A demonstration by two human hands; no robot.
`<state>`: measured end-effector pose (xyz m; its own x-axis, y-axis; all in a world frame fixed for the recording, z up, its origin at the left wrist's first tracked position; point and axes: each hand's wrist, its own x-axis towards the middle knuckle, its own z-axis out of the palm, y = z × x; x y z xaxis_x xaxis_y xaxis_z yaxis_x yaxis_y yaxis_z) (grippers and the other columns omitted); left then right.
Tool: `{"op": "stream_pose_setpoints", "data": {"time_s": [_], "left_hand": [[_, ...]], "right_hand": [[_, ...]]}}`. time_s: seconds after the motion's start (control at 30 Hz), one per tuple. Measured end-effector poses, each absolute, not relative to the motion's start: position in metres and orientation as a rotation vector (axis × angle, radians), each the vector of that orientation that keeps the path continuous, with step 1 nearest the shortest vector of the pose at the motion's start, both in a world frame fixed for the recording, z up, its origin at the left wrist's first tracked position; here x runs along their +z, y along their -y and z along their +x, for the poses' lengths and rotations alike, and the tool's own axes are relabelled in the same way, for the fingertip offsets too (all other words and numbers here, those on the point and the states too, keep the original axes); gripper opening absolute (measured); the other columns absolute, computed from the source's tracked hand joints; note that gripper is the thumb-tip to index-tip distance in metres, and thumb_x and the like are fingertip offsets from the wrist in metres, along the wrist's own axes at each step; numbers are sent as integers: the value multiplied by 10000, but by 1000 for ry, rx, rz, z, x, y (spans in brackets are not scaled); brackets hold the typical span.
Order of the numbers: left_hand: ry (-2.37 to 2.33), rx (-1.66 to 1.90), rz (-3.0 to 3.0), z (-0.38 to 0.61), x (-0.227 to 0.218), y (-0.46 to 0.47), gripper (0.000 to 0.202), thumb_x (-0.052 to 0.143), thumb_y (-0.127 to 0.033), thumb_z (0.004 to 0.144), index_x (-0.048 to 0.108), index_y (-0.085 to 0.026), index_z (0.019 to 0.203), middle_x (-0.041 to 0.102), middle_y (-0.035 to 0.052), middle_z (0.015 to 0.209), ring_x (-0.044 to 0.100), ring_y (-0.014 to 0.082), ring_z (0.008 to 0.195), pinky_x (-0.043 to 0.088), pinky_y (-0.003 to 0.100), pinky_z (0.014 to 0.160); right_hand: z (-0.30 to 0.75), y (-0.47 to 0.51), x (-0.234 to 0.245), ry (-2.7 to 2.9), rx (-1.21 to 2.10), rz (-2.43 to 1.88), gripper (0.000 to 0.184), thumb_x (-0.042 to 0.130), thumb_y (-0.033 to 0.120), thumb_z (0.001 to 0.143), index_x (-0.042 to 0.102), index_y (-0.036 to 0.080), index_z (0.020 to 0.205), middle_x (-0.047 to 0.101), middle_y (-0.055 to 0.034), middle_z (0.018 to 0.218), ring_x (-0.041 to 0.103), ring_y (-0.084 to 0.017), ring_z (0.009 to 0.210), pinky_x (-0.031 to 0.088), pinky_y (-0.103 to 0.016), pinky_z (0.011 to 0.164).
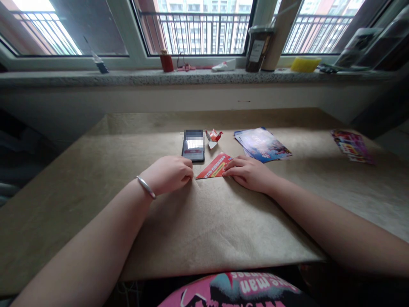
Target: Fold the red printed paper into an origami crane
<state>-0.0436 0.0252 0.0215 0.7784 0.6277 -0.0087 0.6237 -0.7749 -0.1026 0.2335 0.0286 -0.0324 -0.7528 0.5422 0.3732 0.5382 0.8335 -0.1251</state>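
Observation:
A red sheet of paper folded into a triangle point(214, 167), printed with white and yellow lettering, lies on the table in front of me. My right hand point(249, 172) is closed on its right side, fingertips pressed together on the edge. Just off the paper's left tip is my left hand point(171, 174), its fingers curled closed and partly hidden; a silver bangle circles that wrist. Behind the paper lies a phone point(193, 147) with its screen lit and partly blurred. Beside the phone stands a small red and white folded paper figure point(214, 138).
Several blue and purple printed sheets point(263, 145) lie behind my right hand. More colourful sheets point(351, 146) are at the table's right. A granite sill point(137, 79) runs beneath the windows, bearing a dark jar point(256, 49), a red container point(166, 62) and a yellow sponge-like block point(305, 65).

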Motion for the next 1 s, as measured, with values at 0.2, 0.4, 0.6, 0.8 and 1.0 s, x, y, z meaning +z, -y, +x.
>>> {"op": "stream_pose_setpoints", "data": {"time_s": [0.2, 0.4, 0.6, 0.8, 1.0], "left_hand": [[783, -314, -3039, -27, 1, -24, 238, 453, -164, 860, 625, -185, 1024, 622, 58, 1069, 562, 159, 958, 471, 288, 841], [792, -419, -3036, -12, -9, -20, 239, 439, -169, 876, 616, -164, 1036, 629, 75, 993, 547, 181, 920, 488, 335, 827], [798, -456, -3008, -13, -11, -20, 256, 435, -148, 868, 606, -174, 1057, 613, 68, 1005, 526, 183, 935, 487, 326, 830], [798, -376, -2973, -12, -11, -19, 260, 407, -175, 892, 596, -169, 1071, 607, 72, 1005, 519, 191, 923, 489, 335, 820], [769, -381, -2978, -13, -9, -19, 252, 386, -180, 910, 600, -169, 1043, 606, 71, 1014, 523, 180, 912, 488, 331, 815]], "right_hand": [[230, -27, -28, 2632, 2, -836, 260, 448, 212, 880, 689, 243, 973, 652, -54, 1006, 541, -187, 925, 439, -321, 803], [222, -22, -22, 2654, -75, -808, 263, 439, 214, 882, 648, 230, 1040, 627, -57, 1084, 522, -194, 957, 423, -332, 823], [215, -20, -21, 2679, -130, -744, 283, 421, 200, 879, 637, 218, 1061, 629, -67, 1046, 509, -192, 931, 428, -316, 789], [217, -20, -18, 2709, -178, -764, 284, 418, 209, 877, 647, 224, 1045, 631, -76, 1014, 509, -199, 901, 425, -319, 757], [226, -23, -19, 2728, -129, -755, 308, 416, 181, 874, 629, 243, 1087, 619, -68, 1074, 511, -186, 914, 424, -313, 777]]}}
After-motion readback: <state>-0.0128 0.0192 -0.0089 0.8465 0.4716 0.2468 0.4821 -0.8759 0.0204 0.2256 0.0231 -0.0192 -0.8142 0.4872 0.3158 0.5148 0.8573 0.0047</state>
